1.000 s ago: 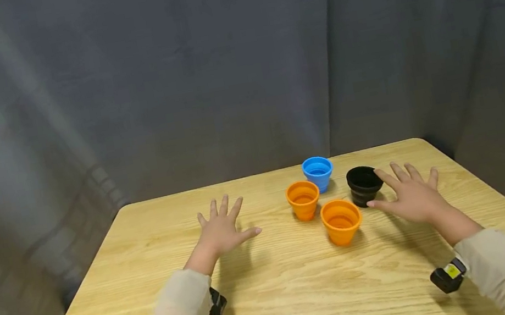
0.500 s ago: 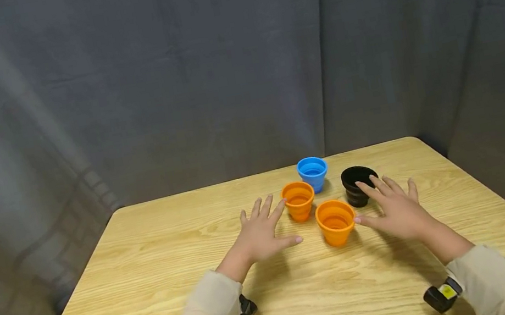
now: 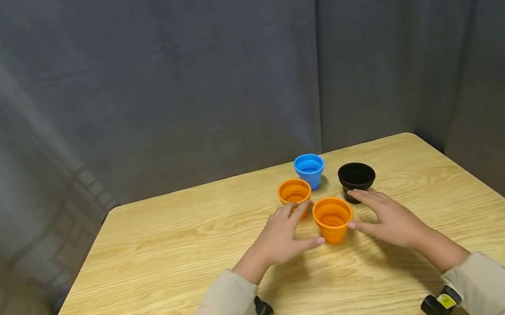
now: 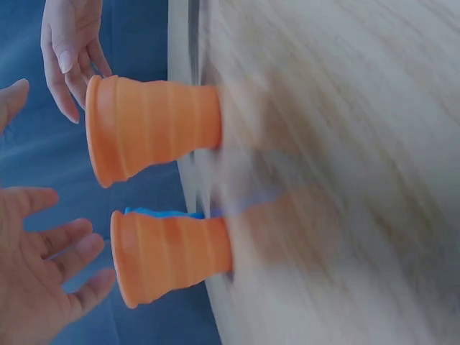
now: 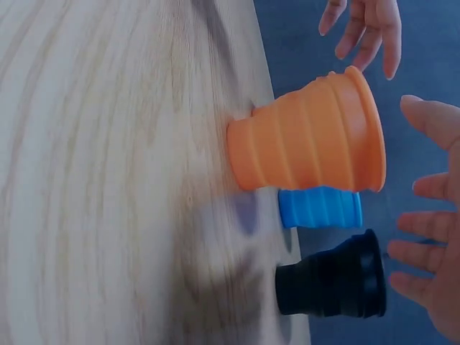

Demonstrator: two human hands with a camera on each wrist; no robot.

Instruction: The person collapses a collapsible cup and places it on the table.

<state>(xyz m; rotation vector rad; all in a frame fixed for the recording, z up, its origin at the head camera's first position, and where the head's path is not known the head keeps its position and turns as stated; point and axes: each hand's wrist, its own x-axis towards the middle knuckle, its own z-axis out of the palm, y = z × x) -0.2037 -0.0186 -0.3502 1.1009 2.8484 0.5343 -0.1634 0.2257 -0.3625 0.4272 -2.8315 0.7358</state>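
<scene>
I have my left hand [image 3: 282, 238] and right hand [image 3: 389, 218] spread flat-fingered on either side of the near orange cup [image 3: 333, 219], upright on the table [image 3: 153, 285], gripping nothing, so both can close round its ribbed wall from opposite sides.

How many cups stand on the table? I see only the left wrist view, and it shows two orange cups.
Observer: Four. Beyond your two, a blue cup and a black cup stand at the back.
Operator: Is the black cup close to a hand?
Observer: Yes. The right hand is open, with its fingertips just in front of that cup.
Operator: Where on the table is the group?
Observer: Toward the far edge, right of the middle.
</scene>
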